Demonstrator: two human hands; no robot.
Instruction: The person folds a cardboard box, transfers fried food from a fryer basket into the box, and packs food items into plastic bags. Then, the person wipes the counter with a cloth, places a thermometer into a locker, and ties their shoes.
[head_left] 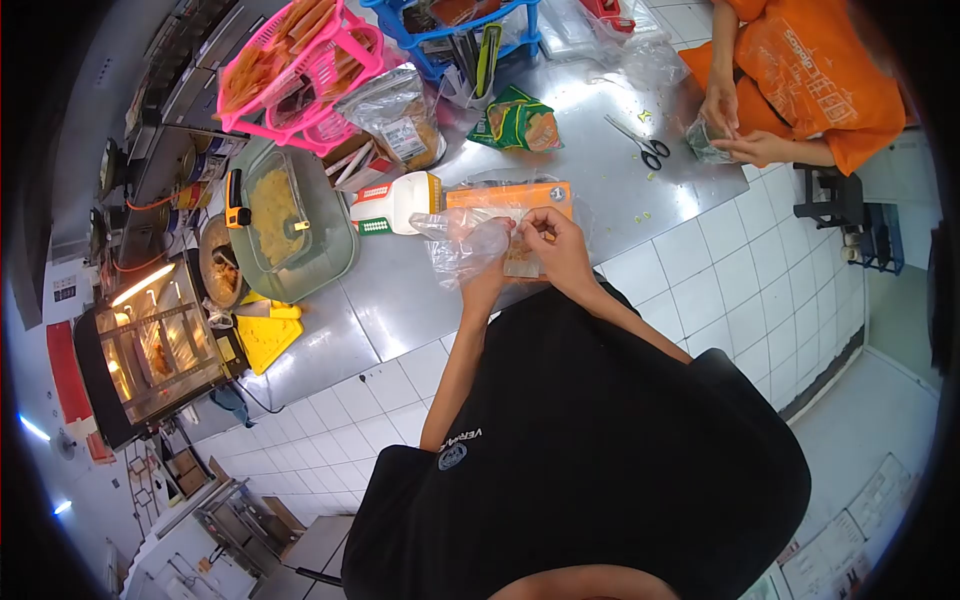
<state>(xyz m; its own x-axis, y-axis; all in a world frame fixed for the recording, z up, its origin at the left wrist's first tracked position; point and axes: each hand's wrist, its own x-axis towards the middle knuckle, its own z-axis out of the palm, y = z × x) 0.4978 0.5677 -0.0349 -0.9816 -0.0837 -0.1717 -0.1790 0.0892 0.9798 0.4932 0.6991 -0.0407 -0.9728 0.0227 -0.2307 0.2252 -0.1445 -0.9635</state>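
Observation:
My left hand is partly covered by crumpled clear plastic, its fingers closed on that film. Close beside it, my right hand pinches with thumb and fingers at something too small to make out. Just under both hands lies a small clear packet with brownish contents, near the table edge. An orange flat-topped item is right behind my fingertips, with more clear film around it. To the left of it sits a white device with red and green patches.
A steel table carries scissors, a green food packet, a zip bag, a pink basket and a green tub. Left stands a lit glass warmer. A co-worker in orange handles a clear bag at right.

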